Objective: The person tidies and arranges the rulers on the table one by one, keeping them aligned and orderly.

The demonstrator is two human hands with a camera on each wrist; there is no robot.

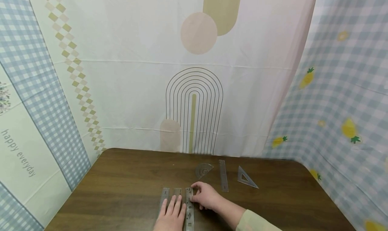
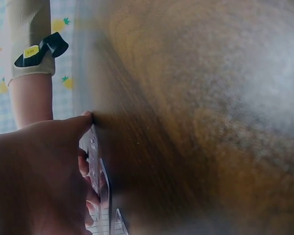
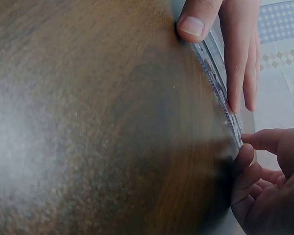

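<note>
Three clear plastic rulers lie side by side near the front of the table. My left hand [image 1: 170, 212] rests across them, fingers straight and pointing away from me. Its fingers cover parts of the left ruler [image 1: 165, 192] and the middle ruler [image 1: 177, 191]. The right-hand one is a stencil ruler [image 1: 190, 221] with cut-out shapes. My right hand [image 1: 207, 195] pinches its far end between thumb and index finger, the other fingers curled beneath. In the right wrist view, the fingertips [image 3: 246, 139] meet at the ruler's end.
Farther back on the brown wooden table [image 1: 121, 180] lie a clear protractor [image 1: 200, 170], another straight ruler [image 1: 223, 175] and a set square [image 1: 250, 183]. A patterned white cloth [image 1: 130, 96] hangs behind the table, with checked cloth [image 1: 327, 99] on the right.
</note>
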